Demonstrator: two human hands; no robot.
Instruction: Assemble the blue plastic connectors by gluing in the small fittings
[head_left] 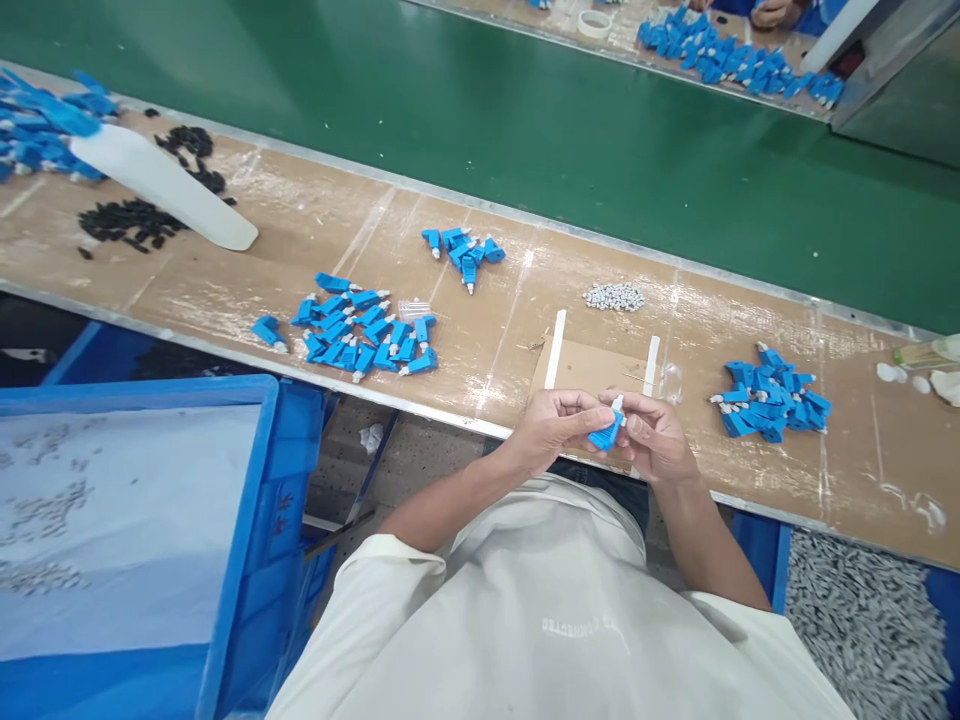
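Close to my body, at the table's front edge, my left hand (555, 430) pinches a small blue plastic part with a white tip (606, 434) between thumb and fingers. The tip points up and away from me. My right hand (660, 437) is closed against the right side of the same part, thumb and fingers pressed together. A tiny whitish bit shows by its thumb; whether it belongs to the blue part I cannot tell. Beneath the hands lies a cardboard sheet (600, 368) with white tape strips. Small grey-white pieces (613, 296) are heaped just behind it.
Similar blue parts lie in piles on the left (367, 325), at the back (465, 252) and on the right (772, 395). Black pieces (131, 220) sit near a white-and-blue bottle-like object (165, 185). Blue bins (247, 480) stand below the table. Another person's hand (776, 14) shows across the green strip.
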